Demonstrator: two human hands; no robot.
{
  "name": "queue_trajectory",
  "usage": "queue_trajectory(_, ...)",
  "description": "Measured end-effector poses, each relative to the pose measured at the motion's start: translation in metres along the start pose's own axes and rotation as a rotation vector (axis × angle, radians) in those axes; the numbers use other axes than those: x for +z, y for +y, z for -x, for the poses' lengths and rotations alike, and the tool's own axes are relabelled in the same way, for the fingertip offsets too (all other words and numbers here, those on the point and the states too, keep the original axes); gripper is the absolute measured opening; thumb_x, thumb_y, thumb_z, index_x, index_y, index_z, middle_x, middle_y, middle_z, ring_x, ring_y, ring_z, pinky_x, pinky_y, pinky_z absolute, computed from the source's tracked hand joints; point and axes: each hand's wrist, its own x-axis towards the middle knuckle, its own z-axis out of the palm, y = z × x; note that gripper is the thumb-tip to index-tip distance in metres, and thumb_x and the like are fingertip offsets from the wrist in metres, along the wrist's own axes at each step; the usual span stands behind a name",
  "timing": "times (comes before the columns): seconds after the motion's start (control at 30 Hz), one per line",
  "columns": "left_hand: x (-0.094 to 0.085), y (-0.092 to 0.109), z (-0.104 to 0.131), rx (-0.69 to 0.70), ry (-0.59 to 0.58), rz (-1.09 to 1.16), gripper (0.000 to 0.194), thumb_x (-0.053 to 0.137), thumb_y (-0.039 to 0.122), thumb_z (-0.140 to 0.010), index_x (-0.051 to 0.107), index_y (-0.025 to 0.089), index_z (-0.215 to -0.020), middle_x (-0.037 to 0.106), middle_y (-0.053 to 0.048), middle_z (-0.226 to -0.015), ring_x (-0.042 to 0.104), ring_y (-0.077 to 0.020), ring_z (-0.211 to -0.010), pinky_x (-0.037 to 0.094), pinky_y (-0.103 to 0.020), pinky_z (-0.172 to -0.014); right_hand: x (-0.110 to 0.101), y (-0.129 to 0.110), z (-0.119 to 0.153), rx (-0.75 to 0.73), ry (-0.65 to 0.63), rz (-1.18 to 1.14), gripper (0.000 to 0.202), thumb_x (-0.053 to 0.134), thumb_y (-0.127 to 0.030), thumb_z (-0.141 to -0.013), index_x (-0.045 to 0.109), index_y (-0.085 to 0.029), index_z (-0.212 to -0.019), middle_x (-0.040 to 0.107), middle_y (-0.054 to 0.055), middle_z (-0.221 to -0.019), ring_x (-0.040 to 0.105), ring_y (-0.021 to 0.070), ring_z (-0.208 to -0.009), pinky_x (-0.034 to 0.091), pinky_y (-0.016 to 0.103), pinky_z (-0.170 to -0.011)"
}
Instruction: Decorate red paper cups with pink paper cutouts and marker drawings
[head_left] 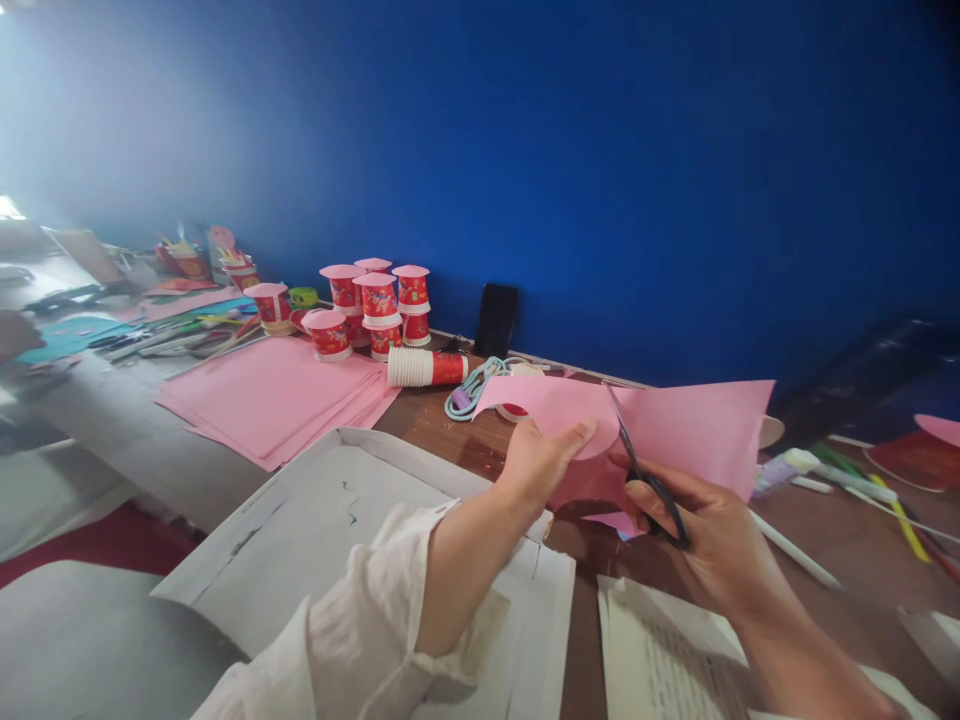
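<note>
A blue wall (600, 180) backed the brown table (424, 424). Above the table, the pink sheet (694, 425) extended lengthwise left to right, pinched by the left hand (536, 460); brown wood separated it from printed pages (660, 650). The right hand (709, 525) gripped scissors (628, 450), blades directed away, slightly left.

scissors (651, 487): 1 | phone (498, 318): 1 | left-side pink-topped cups (377, 300): 6

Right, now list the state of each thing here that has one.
Sheet: partly cut, held up, curved at the cut edge.
Scissors: in use position at the sheet, blade opening unclear.
Left hand: gripping the sheet.
Right hand: holding the scissors.
Phone: propped upright.
Cord: coiled.
Nested cups: lying sideways.
Paper pile: flat, edges uneven.
</note>
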Motion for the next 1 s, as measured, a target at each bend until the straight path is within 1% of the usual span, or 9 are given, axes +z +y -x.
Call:
queue_trajectory(0.17, -0.0012, -0.0015, -0.0007, 0.005, -0.014, 0.011, 0.040, 0.077, 0.038, -0.071, 0.074, 0.010, -0.099, 0.074, -0.016, -0.102, 0.070, -0.0286, -0.095, 0.053, -0.041, -0.090, -0.0019, 0.0034, -0.0005, -0.005, 0.000, 0.016, 0.058, 0.072, -0.060, -0.071, 0.076, -0.018, -0.110, 0.058, 0.000, -0.061, 0.051, 0.0150, -0.058, 0.043, 0.027, -0.053)
queue_trajectory(0.27, -0.0012, -0.0003, -0.0001, 0.017, -0.014, 0.017, 0.039, 0.077, 0.038, -0.071, 0.074, 0.011, -0.099, 0.074, -0.014, -0.103, 0.070, -0.0277, -0.096, 0.054, -0.038, -0.089, -0.0014, 0.0037, -0.0001, -0.002, 0.022, -0.006, 0.057, 0.073, -0.060, -0.070, 0.077, -0.018, -0.108, 0.060, 0.000, -0.062, 0.054, 0.0155, -0.059, 0.045, 0.027, -0.054)
queue_trajectory(0.37, -0.0012, 0.0003, 0.0005, 0.008, -0.014, 0.002, 0.041, 0.077, 0.040, -0.071, 0.074, 0.011, -0.100, 0.074, -0.015, -0.104, 0.070, -0.0285, -0.096, 0.054, -0.038, -0.087, -0.0015, 0.0028, 0.0005, 0.002, 0.055, -0.017, 0.055, 0.075, -0.060, -0.066, 0.078, -0.020, -0.103, 0.064, 0.001, -0.067, 0.056, 0.0161, -0.061, 0.046, 0.026, -0.054)
queue_trajectory(0.5, -0.0012, -0.0006, 0.0003, 0.004, -0.023, 0.035, 0.042, 0.078, 0.040, -0.071, 0.073, 0.011, -0.100, 0.074, -0.016, -0.105, 0.069, -0.0290, -0.096, 0.054, -0.039, -0.088, -0.0031, 0.0025, 0.0003, -0.011, 0.069, 0.025, 0.056, 0.075, -0.061, -0.065, 0.079, -0.018, -0.101, 0.067, 0.003, -0.070, 0.057, 0.0171, -0.062, 0.049, 0.028, -0.057)
queue_trajectory(0.67, -0.0016, -0.0009, -0.0006, -0.013, -0.020, 0.039, 0.042, 0.078, 0.037, -0.071, 0.073, 0.010, -0.103, 0.074, -0.015, -0.106, 0.069, -0.0285, -0.097, 0.053, -0.038, -0.089, -0.0052, 0.0027, -0.0007, 0.006, 0.050, 0.044, 0.059, 0.075, -0.063, -0.064, 0.079, -0.017, -0.102, 0.068, 0.003, -0.070, 0.058, 0.0179, -0.063, 0.050, 0.028, -0.058)
queue_trajectory(0.83, -0.0024, -0.0024, -0.0016, -0.016, -0.032, 0.019, 0.040, 0.077, 0.038, -0.072, 0.073, 0.011, -0.101, 0.074, -0.015, -0.105, 0.069, -0.0283, -0.097, 0.054, -0.038, -0.087, -0.0051, 0.0011, -0.0001, -0.019, 0.022, 0.044, 0.054, 0.074, -0.060, -0.067, 0.079, -0.020, -0.103, 0.066, 0.001, -0.065, 0.058, 0.0162, -0.061, 0.049, 0.025, -0.057)
queue_trajectory(0.9, -0.0028, -0.0042, -0.0026, -0.009, -0.041, 0.022, 0.040, 0.077, 0.039, -0.072, 0.073, 0.011, -0.101, 0.074, -0.015, -0.105, 0.069, -0.0287, -0.096, 0.054, -0.040, -0.087, -0.0058, 0.0016, -0.0006, -0.034, 0.022, 0.057, 0.052, 0.074, -0.060, -0.068, 0.079, -0.021, -0.102, 0.067, 0.001, -0.067, 0.059, 0.0165, -0.063, 0.049, 0.024, -0.057)
queue_trajectory(1.0, -0.0038, -0.0082, -0.0054, -0.005, -0.044, 0.020, 0.043, 0.079, 0.041, -0.070, 0.073, 0.011, -0.100, 0.074, -0.016, -0.105, 0.069, -0.0305, -0.096, 0.054, -0.042, -0.087, -0.0088, 0.0035, -0.0035, -0.035, 0.011, 0.078, 0.054, 0.073, -0.062, -0.068, 0.078, -0.021, -0.104, 0.069, 0.002, -0.072, 0.062, 0.0187, -0.068, 0.051, 0.026, -0.060)
